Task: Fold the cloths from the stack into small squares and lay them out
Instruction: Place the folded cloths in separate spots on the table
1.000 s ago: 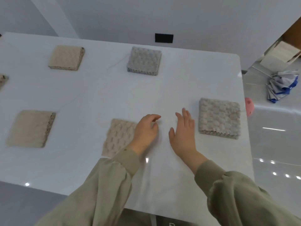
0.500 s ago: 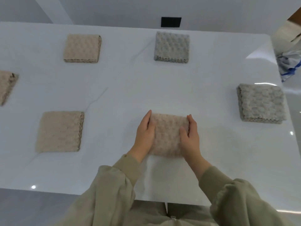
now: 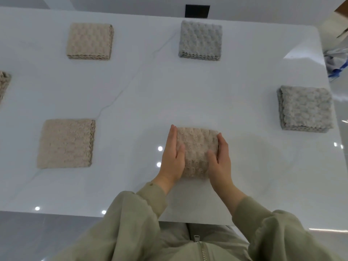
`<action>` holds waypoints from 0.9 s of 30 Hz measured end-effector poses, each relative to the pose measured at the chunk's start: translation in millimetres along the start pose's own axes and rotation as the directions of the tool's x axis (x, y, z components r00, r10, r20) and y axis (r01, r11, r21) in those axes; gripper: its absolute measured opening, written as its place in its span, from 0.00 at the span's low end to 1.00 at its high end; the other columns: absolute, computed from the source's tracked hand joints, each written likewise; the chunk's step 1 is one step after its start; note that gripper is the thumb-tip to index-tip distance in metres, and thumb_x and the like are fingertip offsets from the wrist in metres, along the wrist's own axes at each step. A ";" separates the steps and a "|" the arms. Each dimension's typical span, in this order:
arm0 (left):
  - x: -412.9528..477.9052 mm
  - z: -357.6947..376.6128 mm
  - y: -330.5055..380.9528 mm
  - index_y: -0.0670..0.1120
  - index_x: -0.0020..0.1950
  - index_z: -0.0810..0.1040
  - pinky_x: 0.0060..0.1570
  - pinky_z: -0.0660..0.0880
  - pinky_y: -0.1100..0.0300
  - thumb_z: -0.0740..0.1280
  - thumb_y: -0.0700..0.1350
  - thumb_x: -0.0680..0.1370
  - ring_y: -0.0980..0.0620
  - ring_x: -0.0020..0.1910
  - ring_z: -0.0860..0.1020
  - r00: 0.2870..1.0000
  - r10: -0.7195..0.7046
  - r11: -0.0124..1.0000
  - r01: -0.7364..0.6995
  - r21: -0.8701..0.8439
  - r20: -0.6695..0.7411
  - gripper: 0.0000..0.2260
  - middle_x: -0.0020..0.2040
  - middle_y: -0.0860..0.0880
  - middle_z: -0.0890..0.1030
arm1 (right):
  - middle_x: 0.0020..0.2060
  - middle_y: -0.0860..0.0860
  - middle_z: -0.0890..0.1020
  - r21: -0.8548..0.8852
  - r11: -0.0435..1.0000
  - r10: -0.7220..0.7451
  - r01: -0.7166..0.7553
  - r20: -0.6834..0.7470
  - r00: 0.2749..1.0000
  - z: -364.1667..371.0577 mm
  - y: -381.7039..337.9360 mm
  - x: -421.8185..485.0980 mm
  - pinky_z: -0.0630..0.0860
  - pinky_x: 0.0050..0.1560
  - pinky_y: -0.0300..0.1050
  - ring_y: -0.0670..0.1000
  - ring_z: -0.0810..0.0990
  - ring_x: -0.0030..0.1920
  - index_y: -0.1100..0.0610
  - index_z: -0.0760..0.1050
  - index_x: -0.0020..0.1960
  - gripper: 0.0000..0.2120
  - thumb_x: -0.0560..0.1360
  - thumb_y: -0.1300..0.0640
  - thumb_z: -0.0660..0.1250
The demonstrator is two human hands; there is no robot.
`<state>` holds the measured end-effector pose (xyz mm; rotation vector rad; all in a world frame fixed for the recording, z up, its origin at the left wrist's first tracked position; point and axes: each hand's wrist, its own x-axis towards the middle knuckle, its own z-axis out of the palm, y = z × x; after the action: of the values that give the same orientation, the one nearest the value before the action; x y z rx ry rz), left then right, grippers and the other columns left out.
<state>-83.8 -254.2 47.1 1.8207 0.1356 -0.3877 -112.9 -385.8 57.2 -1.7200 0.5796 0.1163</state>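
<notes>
Near the front edge of the white table, the folded beige cloth lay flat between both hands. The left hand and right hand flanked it, fingers straight against its sides, thumbs on top. A cropped scrap at far left was probably another folded cloth.

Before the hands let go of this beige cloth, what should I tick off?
1. Beige cloth folded into a small square: ok.
2. Left hand and right hand press flat against its sides: ok.
3. Apart from the beige square on its left and the grey square on its right: ok.
4. Lies fully on the table: ok.
5. Stack of unfolded cloths: cannot tell, not in view.
</notes>
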 end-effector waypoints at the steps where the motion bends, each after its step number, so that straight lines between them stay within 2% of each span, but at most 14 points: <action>1: -0.7 3.0 0.6 0.47 0.77 0.49 0.69 0.48 0.74 0.53 0.41 0.83 0.68 0.72 0.50 1.000 0.009 1.000 -0.009 0.006 0.006 0.24 0.75 0.59 0.52 | 0.73 0.45 0.63 -0.002 1.000 -0.002 0.002 -0.005 1.000 2.0 1.3 -2.1 0.62 0.68 0.38 0.40 0.62 0.70 0.52 0.55 0.75 0.32 0.72 0.53 0.57; 3: 0.5 2.5 -1.2 0.47 0.77 0.49 0.69 0.48 0.74 0.53 0.41 0.83 0.68 0.72 0.50 1.000 0.010 1.000 -0.010 0.006 -0.010 0.24 0.75 0.59 0.52 | 0.73 0.45 0.62 0.024 1.000 0.002 -0.001 -0.031 1.000 2.2 1.7 -2.8 0.61 0.70 0.39 0.40 0.61 0.71 0.52 0.55 0.75 0.32 0.73 0.53 0.57; 7: 6.2 -9.1 -7.9 0.48 0.77 0.52 0.72 0.51 0.66 0.52 0.46 0.82 0.64 0.74 0.53 0.998 0.022 0.999 -0.021 0.028 -0.056 0.23 0.76 0.56 0.55 | 0.74 0.47 0.60 0.049 0.999 0.008 -0.005 -0.047 0.999 -6.4 1.3 0.6 0.57 0.74 0.45 0.43 0.58 0.73 0.54 0.54 0.76 0.28 0.78 0.59 0.58; 10: 1.0 -2.4 -4.8 0.45 0.77 0.53 0.69 0.49 0.74 0.53 0.42 0.83 0.64 0.73 0.53 0.999 0.037 0.997 -0.036 0.073 -0.016 0.22 0.76 0.54 0.55 | 0.74 0.46 0.61 -0.025 1.000 -0.006 0.006 0.005 1.000 -5.5 -1.2 -1.0 0.59 0.73 0.44 0.43 0.59 0.73 0.53 0.54 0.76 0.31 0.74 0.53 0.58; 12: 0.2 1.0 -5.2 0.45 0.76 0.54 0.68 0.49 0.76 0.55 0.40 0.82 0.62 0.73 0.54 0.997 0.061 0.995 -0.057 0.079 -0.047 0.23 0.76 0.53 0.56 | 0.74 0.46 0.61 -0.057 0.998 -0.013 0.015 0.033 0.999 -5.9 -1.7 -1.1 0.60 0.73 0.44 0.44 0.60 0.73 0.52 0.55 0.75 0.33 0.71 0.52 0.57; 15: -0.9 -1.7 -10.1 0.45 0.76 0.56 0.72 0.54 0.65 0.58 0.41 0.81 0.59 0.73 0.57 0.989 0.057 0.997 -0.051 0.052 -0.137 0.24 0.75 0.52 0.59 | 0.70 0.47 0.66 -0.066 0.997 -0.036 0.042 0.079 0.996 -20.1 -0.2 5.2 0.65 0.70 0.46 0.46 0.66 0.69 0.52 0.58 0.74 0.30 0.72 0.51 0.58; 17: -7.6 -1.4 -11.6 0.46 0.75 0.59 0.73 0.56 0.60 0.58 0.41 0.81 0.60 0.72 0.59 0.967 0.019 0.999 -0.011 0.033 -0.255 0.22 0.74 0.52 0.62 | 0.65 0.47 0.71 -0.133 0.988 -0.066 0.084 0.137 0.988 -35.9 -2.0 14.7 0.70 0.65 0.47 0.48 0.72 0.63 0.52 0.61 0.72 0.25 0.76 0.53 0.59; 20: -20.7 12.3 -9.8 0.48 0.74 0.61 0.72 0.58 0.60 0.57 0.41 0.81 0.60 0.71 0.61 0.860 -0.086 0.995 0.050 -0.084 -0.503 0.21 0.73 0.54 0.64 | 0.60 0.48 0.73 -0.216 0.964 -0.103 0.155 0.233 0.967 -57.3 -9.6 43.6 0.69 0.59 0.40 0.48 0.73 0.60 0.52 0.66 0.68 0.18 0.79 0.58 0.59; 23: -37.1 45.0 -7.7 0.49 0.74 0.60 0.70 0.56 0.65 0.54 0.42 0.82 0.59 0.72 0.60 0.667 -0.192 0.973 0.031 -0.230 -0.720 0.19 0.74 0.54 0.62 | 0.64 0.49 0.73 -0.261 0.930 -0.145 0.259 0.385 0.911 -66.5 -20.3 74.7 0.64 0.59 0.31 0.47 0.70 0.64 0.56 0.69 0.67 0.16 0.80 0.61 0.57; 25: -45.3 74.1 -5.5 0.49 0.75 0.58 0.72 0.55 0.63 0.53 0.43 0.82 0.62 0.72 0.58 0.564 -0.263 0.941 -0.029 -0.337 -0.783 0.20 0.74 0.56 0.60 | 0.65 0.49 0.73 -0.281 0.901 -0.163 0.330 0.486 0.859 -65.1 -27.6 92.4 0.63 0.56 0.24 0.45 0.69 0.65 0.57 0.70 0.67 0.16 0.80 0.61 0.56; 27: -49.8 101.4 -3.3 0.48 0.76 0.55 0.73 0.55 0.60 0.52 0.45 0.81 0.62 0.73 0.56 0.535 -0.298 0.914 -0.080 -0.398 -0.791 0.22 0.75 0.56 0.58 | 0.64 0.48 0.74 -0.287 0.880 -0.150 0.378 0.588 0.795 -56.8 -37.6 106.1 0.62 0.54 0.18 0.42 0.69 0.63 0.56 0.71 0.67 0.16 0.81 0.59 0.56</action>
<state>-151.0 -344.5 36.7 1.4402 0.9581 0.4723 -17.6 -468.1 63.6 -2.0198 -0.1443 0.5398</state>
